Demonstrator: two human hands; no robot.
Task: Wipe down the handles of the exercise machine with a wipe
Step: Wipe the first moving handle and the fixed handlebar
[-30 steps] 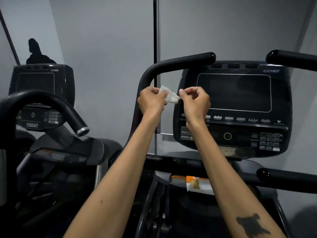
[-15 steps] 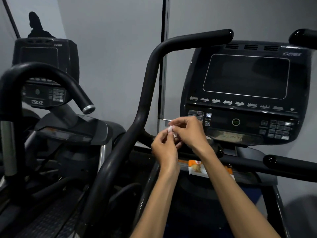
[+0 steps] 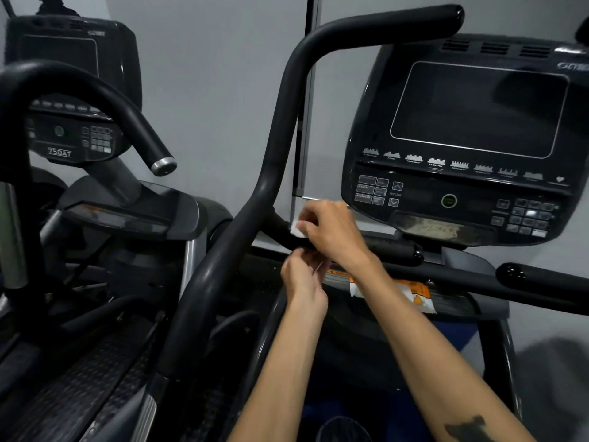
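Head view: a white wipe (image 3: 297, 227) is pinched by the right hand (image 3: 331, 232) against the black handle (image 3: 280, 135). Something pale and blurred is pinched in the left hand (image 3: 302, 275). "INCLINE" is printed on the console (image 3: 478, 138); "750AT" is read on the neighbouring machine (image 3: 60, 90).

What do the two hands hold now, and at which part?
The right hand pinches the small white wipe at its right edge. Whether the left hand holds it too cannot be told.

White wipe (image 3: 297, 228) crumpled, against short black handle (image 3: 366, 245) below console; long curved handle (image 3: 274, 161) upright beside.

"750AT" on left console (image 3: 60, 151); "INCLINE" on right console (image 3: 462, 138).
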